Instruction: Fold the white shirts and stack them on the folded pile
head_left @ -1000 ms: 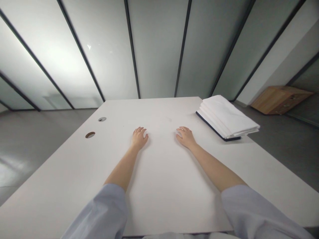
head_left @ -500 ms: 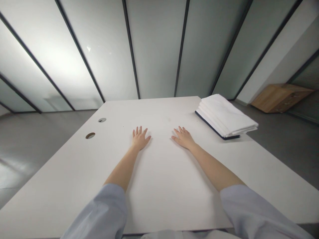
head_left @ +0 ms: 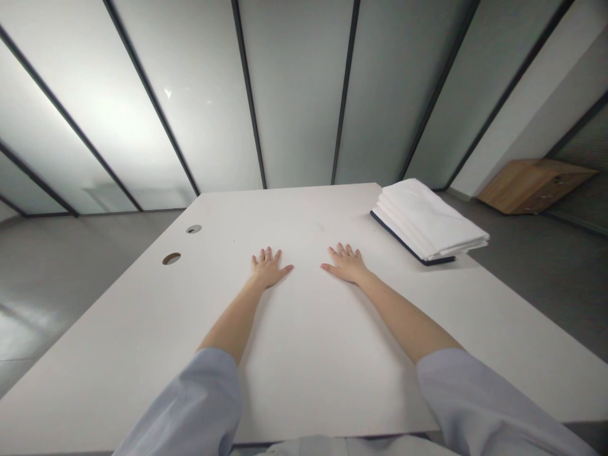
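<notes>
My left hand (head_left: 267,269) rests palm down on the white table (head_left: 304,354), its fingers spread and nothing in it. To its right, a short gap away, my right hand (head_left: 348,264) also lies flat with spread fingers, holding nothing. The two thumbs point towards each other without touching. Beyond my right hand, at the table's right side, sits a stack of folded white cloth (head_left: 432,218). Under the stack shows the edge of a dark blue flat layer (head_left: 403,242); what it is I cannot tell.
Two round holes are cut in the table at the left, one with a grey cover (head_left: 194,228) and one bare hole (head_left: 171,258). Behind the table stands a frosted glass partition (head_left: 299,95) with dark bars. A wooden cabinet (head_left: 527,185) is on the floor at the right.
Both hands have settled flatter, with the thumbs stretched further inward towards each other. The cloth stack stays in place on the table.
</notes>
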Motion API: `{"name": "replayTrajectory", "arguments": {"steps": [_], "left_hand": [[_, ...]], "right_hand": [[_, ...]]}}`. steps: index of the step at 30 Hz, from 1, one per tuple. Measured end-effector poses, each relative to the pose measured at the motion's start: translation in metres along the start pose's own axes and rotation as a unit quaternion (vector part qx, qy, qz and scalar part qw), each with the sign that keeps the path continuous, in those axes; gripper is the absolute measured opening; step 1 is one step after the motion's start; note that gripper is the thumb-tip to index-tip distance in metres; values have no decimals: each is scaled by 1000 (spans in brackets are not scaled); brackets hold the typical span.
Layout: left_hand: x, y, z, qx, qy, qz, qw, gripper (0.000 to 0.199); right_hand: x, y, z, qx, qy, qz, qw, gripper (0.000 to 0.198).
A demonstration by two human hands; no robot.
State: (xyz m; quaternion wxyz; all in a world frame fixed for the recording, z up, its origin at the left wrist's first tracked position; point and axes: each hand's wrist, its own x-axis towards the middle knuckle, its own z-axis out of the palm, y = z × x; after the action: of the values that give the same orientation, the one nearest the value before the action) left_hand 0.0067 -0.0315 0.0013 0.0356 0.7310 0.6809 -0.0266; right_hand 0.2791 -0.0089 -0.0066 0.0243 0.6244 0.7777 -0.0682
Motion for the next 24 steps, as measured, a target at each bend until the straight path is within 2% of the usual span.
{"name": "replayTrajectory", "arguments": {"steps": [24], "left_hand": [[1,-1,0,-6,2,2,1000,88]], "right_hand": [[0,1,2,-1,19,-6,1000,91]]}}
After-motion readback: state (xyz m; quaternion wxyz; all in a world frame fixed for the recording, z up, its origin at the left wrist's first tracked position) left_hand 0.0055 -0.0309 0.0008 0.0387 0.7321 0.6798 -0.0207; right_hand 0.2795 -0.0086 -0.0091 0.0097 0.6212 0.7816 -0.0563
